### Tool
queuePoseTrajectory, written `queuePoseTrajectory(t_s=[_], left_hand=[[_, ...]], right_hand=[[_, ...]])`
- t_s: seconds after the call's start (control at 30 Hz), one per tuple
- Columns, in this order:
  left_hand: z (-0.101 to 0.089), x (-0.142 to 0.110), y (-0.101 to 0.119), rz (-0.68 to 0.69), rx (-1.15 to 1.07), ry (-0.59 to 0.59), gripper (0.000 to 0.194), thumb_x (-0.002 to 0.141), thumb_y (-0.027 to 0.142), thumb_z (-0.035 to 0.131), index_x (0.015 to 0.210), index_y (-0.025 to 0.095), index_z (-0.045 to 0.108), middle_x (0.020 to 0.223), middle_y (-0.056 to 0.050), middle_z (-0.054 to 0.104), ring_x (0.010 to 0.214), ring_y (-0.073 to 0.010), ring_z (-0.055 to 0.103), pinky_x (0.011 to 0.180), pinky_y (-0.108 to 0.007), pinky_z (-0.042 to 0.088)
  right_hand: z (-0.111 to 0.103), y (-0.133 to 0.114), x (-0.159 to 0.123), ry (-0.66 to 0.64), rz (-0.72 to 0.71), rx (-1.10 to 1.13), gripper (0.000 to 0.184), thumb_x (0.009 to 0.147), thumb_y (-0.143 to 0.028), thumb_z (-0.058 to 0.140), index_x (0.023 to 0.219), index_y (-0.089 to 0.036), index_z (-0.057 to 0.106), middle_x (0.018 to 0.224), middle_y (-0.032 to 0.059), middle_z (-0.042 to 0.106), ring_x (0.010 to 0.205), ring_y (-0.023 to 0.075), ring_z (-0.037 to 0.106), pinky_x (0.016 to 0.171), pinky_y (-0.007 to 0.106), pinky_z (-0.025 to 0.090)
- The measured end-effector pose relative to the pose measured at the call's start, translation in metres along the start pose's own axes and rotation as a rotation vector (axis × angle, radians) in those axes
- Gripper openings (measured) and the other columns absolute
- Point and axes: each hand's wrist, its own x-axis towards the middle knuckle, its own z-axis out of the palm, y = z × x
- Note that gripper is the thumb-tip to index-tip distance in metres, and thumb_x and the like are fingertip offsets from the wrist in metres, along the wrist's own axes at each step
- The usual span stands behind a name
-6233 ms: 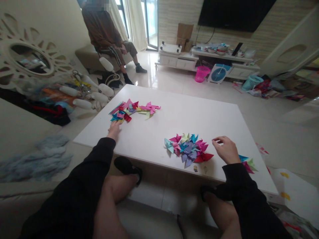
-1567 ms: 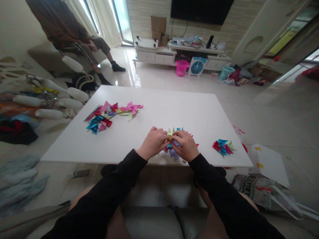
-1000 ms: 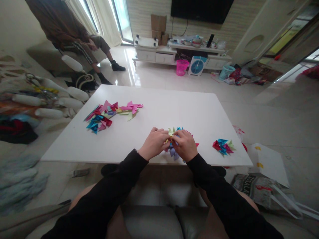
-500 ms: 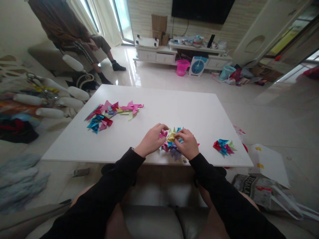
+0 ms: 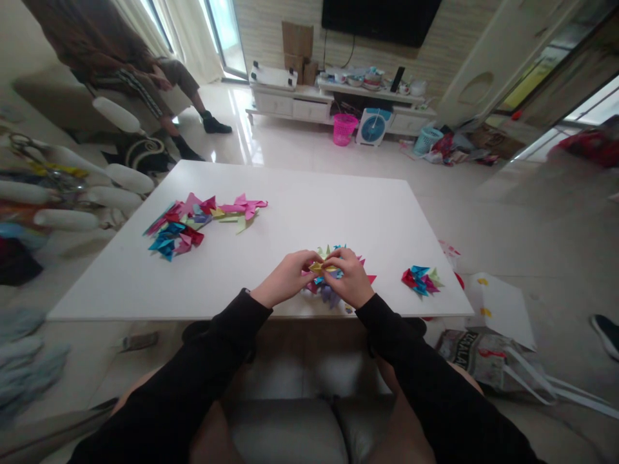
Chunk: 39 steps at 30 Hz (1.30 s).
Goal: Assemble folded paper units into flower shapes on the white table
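From the head camera, we pinch a yellow folded paper [image 5: 316,266] between the fingers [image 5: 305,256] of our left hand [image 5: 284,276] and right hand [image 5: 352,281], over the multicoloured paper cluster [image 5: 331,296] near the tabletop [image 5: 309,219] edge; a smaller pile [image 5: 422,280] lies apart rightward.

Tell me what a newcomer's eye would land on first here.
Probably the heap of bright folded papers at the left of the white table, and the small cluster near its right edge. Between them, the left hand and right hand hold a yellow folded paper. Beyond, a vivid pink basket stands on the floor.
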Motion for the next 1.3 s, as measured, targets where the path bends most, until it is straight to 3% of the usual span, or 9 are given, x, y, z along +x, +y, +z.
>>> queuePoseTrajectory(t_s=[0.17,0.27,0.37,0.53,0.63,0.83,1.03,1.2,1.3], left_hand=[[0.001,0.000,-0.005,0.003,0.013,0.006,0.025,0.086,0.022,0.065,0.110,0.019,0.064,0.103,-0.006,0.069,0.093,-0.0197,0.070,0.085,-0.034,0.058],[0.000,0.001,-0.011,0.031,0.046,0.068,0.042,0.081,0.022,0.069,0.122,0.020,0.060,0.118,-0.009,0.064,0.101,-0.0214,0.069,0.089,-0.036,0.058],[-0.002,0.002,-0.013,0.045,0.123,0.084,0.042,0.083,0.023,0.065,0.124,0.021,0.059,0.119,-0.009,0.061,0.103,-0.0223,0.068,0.089,-0.036,0.058],[-0.005,0.004,-0.004,0.045,0.244,0.048,0.036,0.087,0.019,0.057,0.123,0.019,0.062,0.117,-0.009,0.059,0.096,-0.0202,0.068,0.091,-0.037,0.055],[-0.004,0.006,-0.002,0.057,0.277,0.033,0.032,0.087,0.017,0.055,0.118,0.019,0.064,0.115,-0.008,0.060,0.094,-0.0198,0.067,0.093,-0.037,0.053],[-0.002,-0.001,-0.002,0.067,0.376,-0.076,0.021,0.086,0.015,0.055,0.104,0.019,0.066,0.106,-0.008,0.063,0.094,-0.0218,0.065,0.089,-0.035,0.053],[0.000,-0.006,0.004,0.092,0.473,-0.162,0.019,0.089,0.016,0.052,0.103,0.018,0.065,0.105,-0.009,0.066,0.097,-0.0230,0.066,0.086,-0.033,0.052],[-0.002,-0.010,0.003,0.102,0.511,-0.123,0.017,0.089,0.019,0.054,0.102,0.020,0.065,0.098,-0.008,0.070,0.095,-0.0236,0.068,0.084,-0.032,0.052],[-0.008,-0.013,0.009,0.058,0.512,-0.036,0.016,0.090,0.021,0.054,0.101,0.021,0.065,0.094,-0.007,0.071,0.091,-0.0241,0.068,0.080,-0.033,0.052]], right_hand=[[-0.002,0.001,0.000,-0.084,-0.086,-0.105,0.007,0.091,-0.023,0.068,0.085,-0.023,0.073,0.093,0.0068,0.064,0.093,0.0232,0.058,0.082,0.039,0.049],[-0.016,0.018,0.005,-0.023,-0.024,-0.158,0.010,0.090,-0.024,0.067,0.083,-0.023,0.074,0.089,0.0070,0.064,0.090,0.0229,0.058,0.081,0.038,0.049],[-0.042,0.052,0.006,0.086,0.148,-0.207,0.013,0.088,-0.026,0.066,0.078,-0.021,0.073,0.081,0.0061,0.067,0.082,0.0218,0.061,0.079,0.036,0.049],[-0.093,0.124,-0.009,0.241,0.622,-0.349,0.024,0.083,-0.041,0.067,0.076,-0.019,0.075,0.073,0.0068,0.074,0.069,0.0213,0.065,0.070,0.033,0.047],[-0.115,0.159,-0.018,0.231,0.764,-0.512,0.024,0.081,-0.041,0.068,0.079,-0.019,0.077,0.077,0.0099,0.075,0.072,0.0232,0.065,0.069,0.033,0.046],[-0.144,0.215,-0.028,-0.147,0.617,-0.792,0.021,0.079,-0.033,0.066,0.075,-0.018,0.079,0.083,0.0114,0.067,0.080,0.0227,0.059,0.076,0.035,0.046],[-0.151,0.253,-0.037,-0.357,0.586,-0.834,0.014,0.072,-0.030,0.070,0.071,-0.020,0.080,0.080,0.0108,0.067,0.080,0.0250,0.060,0.077,0.038,0.046],[-0.139,0.239,-0.006,-0.298,0.534,-0.873,0.015,0.073,-0.031,0.069,0.075,-0.021,0.080,0.086,0.0122,0.068,0.085,0.0280,0.062,0.086,0.041,0.048],[-0.109,0.206,0.039,-0.239,0.417,-0.768,0.018,0.078,-0.027,0.062,0.079,-0.018,0.078,0.086,0.0129,0.068,0.087,0.0271,0.063,0.089,0.040,0.048]])
